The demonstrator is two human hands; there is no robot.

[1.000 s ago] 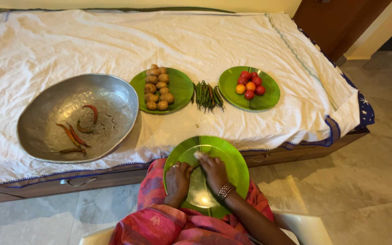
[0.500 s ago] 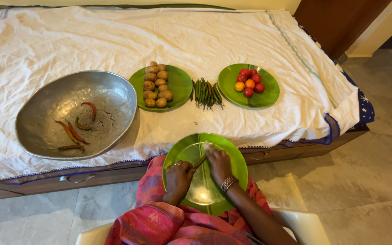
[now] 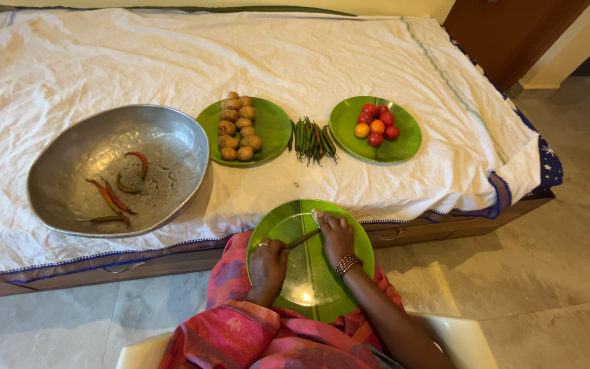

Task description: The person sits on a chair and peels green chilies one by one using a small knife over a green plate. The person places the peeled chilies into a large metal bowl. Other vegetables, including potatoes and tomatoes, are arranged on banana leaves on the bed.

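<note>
White creased sheet over low bed, upper frame | green plate (image 3: 288, 229) on lap, lower centre | left hand (image 3: 268, 263) clamped on slim chilli (image 3: 303, 239) | right hand (image 3: 336, 236) fingers pinched on small pale blade, apparently | advise short strokes, fingers clear | glossy plate, dull dented metal basin (image 3: 172, 143).

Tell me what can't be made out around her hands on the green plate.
Head view only:
- Pale thing under the right hand: mostly covered by its fingers.
- Thin chilli-like stick: its end is hidden in the left hand.
- Lap plate: near rim hidden by the forearm.
</note>
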